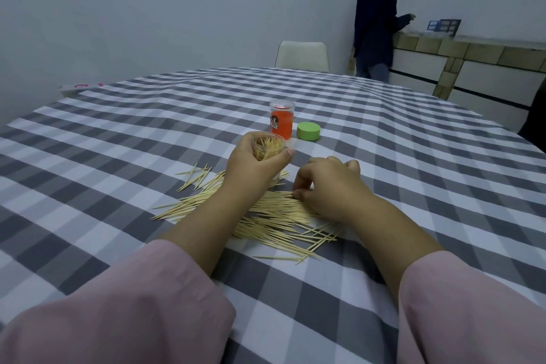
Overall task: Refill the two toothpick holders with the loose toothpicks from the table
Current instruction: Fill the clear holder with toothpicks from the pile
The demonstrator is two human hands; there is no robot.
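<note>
Toothpicks [266,213] under right fingers [301,186], table

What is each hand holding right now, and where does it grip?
The left hand grips a clear toothpick holder around its side. The right hand pinches loose toothpicks at the top of the pile.

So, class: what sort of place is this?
Probably a home dining room: a table under a checked cloth, a chair at its far side, and a counter along the wall.

Wooden toothpicks [274,213], clear glossy plastic holder [269,148], matt cloth tablecloth [147,133].
</note>
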